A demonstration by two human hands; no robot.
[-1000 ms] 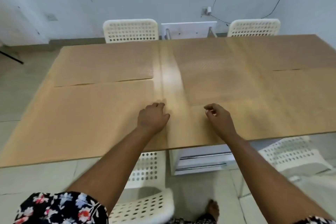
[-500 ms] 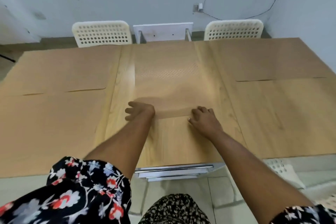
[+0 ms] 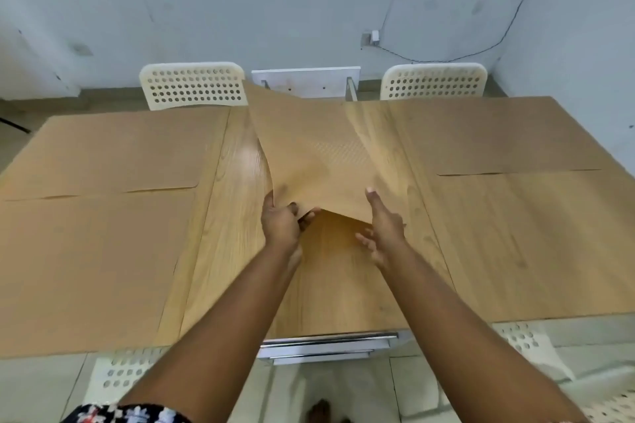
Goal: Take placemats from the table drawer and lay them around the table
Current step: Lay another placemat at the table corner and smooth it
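The left hand (image 3: 280, 227) pinches the near edge of the middle placemat (image 3: 309, 154), which is lifted at the table's (image 3: 237, 216) centre toward 12 o'clock; the right hand (image 3: 383, 233) hovers, fingers spread. The one-handed grip may crease it or drag it crooked.

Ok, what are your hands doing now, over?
Left hand pinches centre placemat's near edge, lifting it. Right hand open beside it. Nothing in the way.

Lifted placemat (image 3: 309, 148) mid-table (image 3: 233, 216); flat placemats left (image 3: 96, 251), right (image 3: 515, 233); chairs (image 3: 192, 84) behind.
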